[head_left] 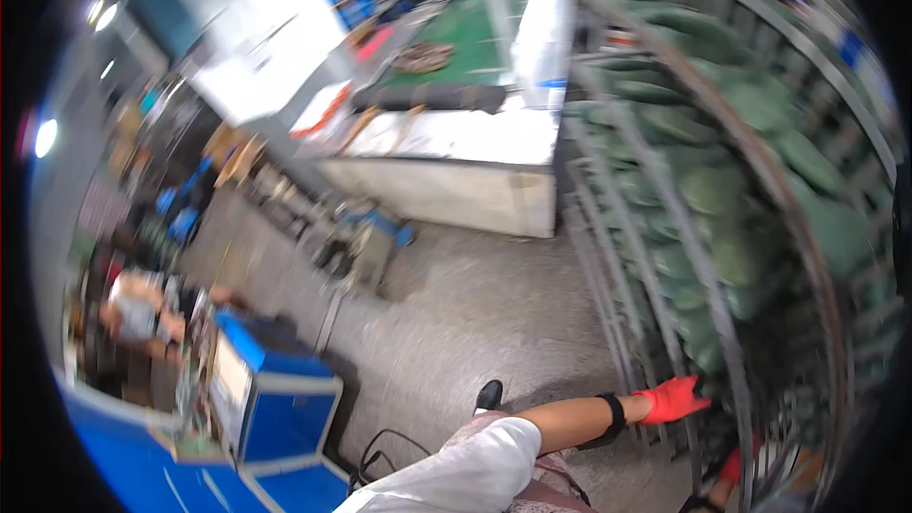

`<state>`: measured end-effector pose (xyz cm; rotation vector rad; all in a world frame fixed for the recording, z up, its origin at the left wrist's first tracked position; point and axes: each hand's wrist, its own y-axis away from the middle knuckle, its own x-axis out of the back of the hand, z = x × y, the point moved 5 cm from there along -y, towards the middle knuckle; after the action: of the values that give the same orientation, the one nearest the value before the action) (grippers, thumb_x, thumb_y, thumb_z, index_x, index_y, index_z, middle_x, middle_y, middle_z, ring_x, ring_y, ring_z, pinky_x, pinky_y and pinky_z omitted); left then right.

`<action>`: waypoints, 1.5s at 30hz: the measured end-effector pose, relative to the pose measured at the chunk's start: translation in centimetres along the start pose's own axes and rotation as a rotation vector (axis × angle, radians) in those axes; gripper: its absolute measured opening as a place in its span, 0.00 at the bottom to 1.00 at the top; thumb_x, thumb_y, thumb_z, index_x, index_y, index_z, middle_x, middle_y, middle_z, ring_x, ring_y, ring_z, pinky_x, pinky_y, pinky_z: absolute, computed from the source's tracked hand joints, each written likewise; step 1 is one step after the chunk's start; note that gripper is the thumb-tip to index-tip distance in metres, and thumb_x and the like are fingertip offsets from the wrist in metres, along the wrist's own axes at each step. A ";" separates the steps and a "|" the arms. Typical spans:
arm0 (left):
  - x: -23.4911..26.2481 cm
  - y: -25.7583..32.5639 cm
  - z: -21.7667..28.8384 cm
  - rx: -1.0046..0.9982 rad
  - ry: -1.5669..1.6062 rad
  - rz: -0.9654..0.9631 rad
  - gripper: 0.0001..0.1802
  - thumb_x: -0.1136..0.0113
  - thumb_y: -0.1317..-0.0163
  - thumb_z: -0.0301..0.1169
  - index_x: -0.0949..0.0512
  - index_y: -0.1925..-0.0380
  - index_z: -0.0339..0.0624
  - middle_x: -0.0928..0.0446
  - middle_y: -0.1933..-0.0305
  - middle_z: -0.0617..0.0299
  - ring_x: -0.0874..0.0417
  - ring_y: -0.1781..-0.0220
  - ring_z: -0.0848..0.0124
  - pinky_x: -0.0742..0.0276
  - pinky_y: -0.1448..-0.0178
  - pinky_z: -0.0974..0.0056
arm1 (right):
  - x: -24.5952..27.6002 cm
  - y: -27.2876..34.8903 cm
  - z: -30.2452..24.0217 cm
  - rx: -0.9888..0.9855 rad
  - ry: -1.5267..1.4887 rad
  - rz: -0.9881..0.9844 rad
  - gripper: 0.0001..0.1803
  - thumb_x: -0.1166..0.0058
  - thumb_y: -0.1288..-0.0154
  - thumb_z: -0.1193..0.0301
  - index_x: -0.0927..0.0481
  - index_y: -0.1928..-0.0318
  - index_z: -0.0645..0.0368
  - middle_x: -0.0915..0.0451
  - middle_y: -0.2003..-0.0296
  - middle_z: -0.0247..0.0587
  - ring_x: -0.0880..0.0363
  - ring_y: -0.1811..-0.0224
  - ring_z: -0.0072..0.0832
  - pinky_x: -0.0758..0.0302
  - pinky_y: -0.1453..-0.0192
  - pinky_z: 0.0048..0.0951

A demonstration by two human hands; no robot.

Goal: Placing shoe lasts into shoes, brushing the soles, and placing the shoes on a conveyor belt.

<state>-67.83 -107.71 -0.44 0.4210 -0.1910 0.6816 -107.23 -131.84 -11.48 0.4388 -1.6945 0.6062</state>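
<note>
A tall metal rack (708, 290) stands at my right, with rows of dull green, rounded, elongated pieces (727, 190) on its levels. I cannot tell what kind these pieces are. My left hand (673, 399), in a red glove, is closed around one of the rack's upright bars, low on its near side; a black band circles the wrist. Further right and lower, my right hand (730, 468), also red-gloved, is beside another upright. That bar and the picture's blur hide most of its fingers.
A pale bench (437, 185) bearing a dark roll (432, 98) stands ahead. Machine parts (347, 247) sit on the grey floor (456, 323) at its left. Near left is a blue cabinet (290, 423), with a cable (385, 446) beside it. Another person (142, 313) is beyond the cabinet.
</note>
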 end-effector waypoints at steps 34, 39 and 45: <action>36.9 104.6 -53.5 0.459 1.138 2.547 0.31 0.28 0.38 0.35 0.28 0.38 0.40 0.19 0.55 0.58 0.20 0.54 0.70 0.22 0.52 0.65 | 18.4 114.4 -118.0 2.794 -1.013 -0.837 0.55 0.28 0.52 0.54 0.40 0.26 0.59 0.32 0.33 0.58 0.38 0.29 0.55 0.40 0.26 0.52; 45.4 114.2 -54.3 0.686 1.176 2.747 0.39 0.29 0.37 0.36 0.36 0.30 0.40 0.24 0.42 0.56 0.21 0.53 0.72 0.24 0.55 0.67 | 19.6 132.7 -122.4 3.143 -0.668 -0.955 0.57 0.28 0.55 0.51 0.40 0.26 0.57 0.31 0.35 0.55 0.36 0.30 0.53 0.39 0.28 0.51; 48.2 120.5 -59.6 0.730 1.108 3.014 0.42 0.30 0.38 0.35 0.40 0.28 0.42 0.31 0.30 0.56 0.28 0.35 0.67 0.27 0.38 0.61 | 18.7 136.3 -121.9 3.252 -0.094 -1.338 0.46 0.30 0.55 0.47 0.27 0.38 0.58 0.22 0.46 0.55 0.25 0.40 0.51 0.29 0.37 0.47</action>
<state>-106.67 29.68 -1.51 0.0220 -0.5119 -2.2929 -96.65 51.10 2.90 -2.2023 -1.1967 -1.0745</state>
